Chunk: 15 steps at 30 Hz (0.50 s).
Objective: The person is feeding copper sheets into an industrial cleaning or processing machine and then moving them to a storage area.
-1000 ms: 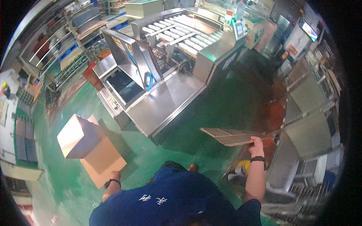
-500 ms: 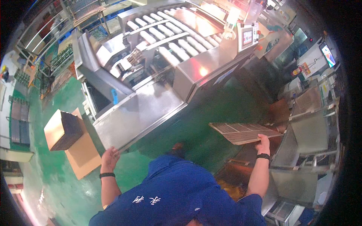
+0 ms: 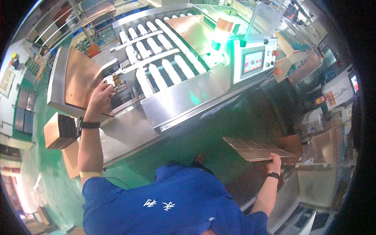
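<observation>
A steel roller machine (image 3: 184, 98) is seen from above. At the machine's left end, the left hand (image 3: 102, 96) is held with fingers bent beside a copper-coloured panel (image 3: 79, 76); whether anything is gripped cannot be told. On the near side of the machine, toward its right, a thin brown board (image 3: 252, 149) marked with a grid is grasped at its edge by the right hand (image 3: 275, 160). The machine's top is lined with white rollers (image 3: 158, 76), and a control screen (image 3: 253, 62) is mounted at its right.

What the left fingers (image 3: 106, 89) touch is unclear; the lower edge crops the shirt (image 3: 164, 192).
</observation>
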Each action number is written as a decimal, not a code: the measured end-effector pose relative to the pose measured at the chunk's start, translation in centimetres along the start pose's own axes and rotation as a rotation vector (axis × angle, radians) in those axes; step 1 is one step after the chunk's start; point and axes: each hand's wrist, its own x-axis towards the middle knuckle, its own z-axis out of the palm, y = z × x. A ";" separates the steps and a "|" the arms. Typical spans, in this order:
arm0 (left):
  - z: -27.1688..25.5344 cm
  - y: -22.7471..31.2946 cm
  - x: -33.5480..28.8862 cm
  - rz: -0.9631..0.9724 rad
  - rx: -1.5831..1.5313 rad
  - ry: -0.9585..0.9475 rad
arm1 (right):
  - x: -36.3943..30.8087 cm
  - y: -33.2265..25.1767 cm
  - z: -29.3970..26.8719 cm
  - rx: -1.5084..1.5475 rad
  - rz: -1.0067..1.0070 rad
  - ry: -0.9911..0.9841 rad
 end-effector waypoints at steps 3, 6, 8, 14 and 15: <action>6.2 4.6 4.8 0.049 0.126 -0.036 | 6.0 -2.3 -1.4 -0.070 0.024 0.035; 10.6 6.7 10.2 -0.014 0.156 -0.132 | 10.1 -4.9 -0.2 -0.010 0.069 -0.004; 14.3 9.4 12.9 -0.025 0.295 -0.148 | 12.4 -6.1 -0.6 -0.021 0.058 -0.027; 24.0 8.6 24.3 0.210 0.320 -0.404 | 16.5 -7.8 -3.4 -0.442 -0.362 -0.081; 25.0 7.6 25.5 0.308 0.320 -0.406 | 16.4 -9.0 -1.5 0.017 0.035 -0.064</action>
